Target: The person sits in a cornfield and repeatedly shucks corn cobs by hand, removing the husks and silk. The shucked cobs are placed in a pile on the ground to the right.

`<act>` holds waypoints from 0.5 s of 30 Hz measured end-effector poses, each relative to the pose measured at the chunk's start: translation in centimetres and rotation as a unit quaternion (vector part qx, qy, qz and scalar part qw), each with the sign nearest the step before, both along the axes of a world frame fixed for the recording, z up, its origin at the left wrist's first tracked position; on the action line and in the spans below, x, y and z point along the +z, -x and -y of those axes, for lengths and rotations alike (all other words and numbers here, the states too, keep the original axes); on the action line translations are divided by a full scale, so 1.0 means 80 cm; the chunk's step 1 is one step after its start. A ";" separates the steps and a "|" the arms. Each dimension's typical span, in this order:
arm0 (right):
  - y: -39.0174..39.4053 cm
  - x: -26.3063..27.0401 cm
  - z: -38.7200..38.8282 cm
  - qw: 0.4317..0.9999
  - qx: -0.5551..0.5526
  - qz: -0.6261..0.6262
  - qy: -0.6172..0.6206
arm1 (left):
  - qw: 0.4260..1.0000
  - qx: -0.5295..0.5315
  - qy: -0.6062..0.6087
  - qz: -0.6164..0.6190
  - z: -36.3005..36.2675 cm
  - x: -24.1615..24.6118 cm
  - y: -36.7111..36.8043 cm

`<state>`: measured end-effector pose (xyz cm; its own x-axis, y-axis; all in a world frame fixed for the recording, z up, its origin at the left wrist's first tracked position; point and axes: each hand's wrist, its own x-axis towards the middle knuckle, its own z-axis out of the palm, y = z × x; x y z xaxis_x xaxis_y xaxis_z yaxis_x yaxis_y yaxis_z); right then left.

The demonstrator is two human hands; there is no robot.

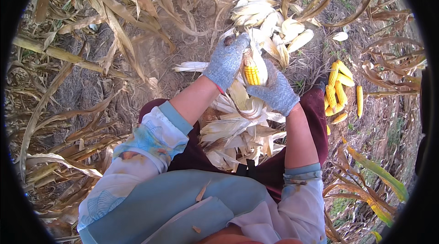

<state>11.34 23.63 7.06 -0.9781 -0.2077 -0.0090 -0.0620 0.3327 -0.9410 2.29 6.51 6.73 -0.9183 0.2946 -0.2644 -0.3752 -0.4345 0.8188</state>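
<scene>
Both my hands wear grey knitted gloves. Between them is an ear of corn (252, 74), its yellow kernels showing at the near end and pale husk still along its right side. My left hand (227, 59) is closed around the far part of the ear and its husk. Against the right side, my right hand (275, 87) holds the peeled-back husk (262, 69), its thumb lying across below the kernels; some of its fingers are hidden behind the husk. Loose husks (236, 129) lie heaped between my knees, under the ear.
Ears in pale husks (253, 10) lie piled on the soil beyond my hands. Several bare yellow cobs (337, 87) rest on the ground beside my right knee. Dry corn stalks (73, 59) and leaves crowd the left; more dry leaves (363, 189) stand at the right.
</scene>
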 end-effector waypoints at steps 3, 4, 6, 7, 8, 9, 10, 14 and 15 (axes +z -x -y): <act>0.003 0.002 -0.002 0.998 0.004 -0.041 -0.049 | 0.981 -0.005 -0.194 0.011 -0.001 -0.036 0.007; 0.004 0.002 -0.002 0.997 0.001 -0.052 -0.064 | 0.983 -0.042 -0.173 -0.029 0.002 -0.034 0.009; 0.007 -0.008 -0.002 0.989 -0.099 -0.067 -0.085 | 0.991 0.007 -0.121 0.047 -0.005 0.005 -0.003; 0.009 -0.011 0.001 0.982 -0.143 -0.075 -0.093 | 0.991 0.037 -0.093 0.084 -0.004 0.025 -0.009; 0.008 -0.010 0.003 0.973 -0.187 -0.090 -0.102 | 0.986 0.098 -0.112 0.075 -0.005 0.013 -0.004; 0.008 -0.013 0.003 0.971 -0.199 -0.100 -0.090 | 0.983 0.110 -0.120 0.086 -0.004 0.015 -0.003; 0.008 -0.019 0.003 0.968 -0.211 -0.111 -0.078 | 0.980 0.122 -0.127 0.097 -0.004 0.017 -0.002; 0.000 -0.012 0.036 0.980 -0.197 -0.008 -0.021 | 0.963 0.133 -0.191 0.137 -0.003 0.008 -0.003; -0.002 -0.021 0.046 0.973 -0.229 -0.005 0.027 | 0.965 0.115 -0.198 0.130 -0.004 0.009 -0.007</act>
<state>11.50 19.92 5.35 -0.9682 0.2500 0.0005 0.0710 0.2770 -0.9583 2.87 6.83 7.48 -0.8890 0.2170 -0.4032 -0.4027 -0.7896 0.4630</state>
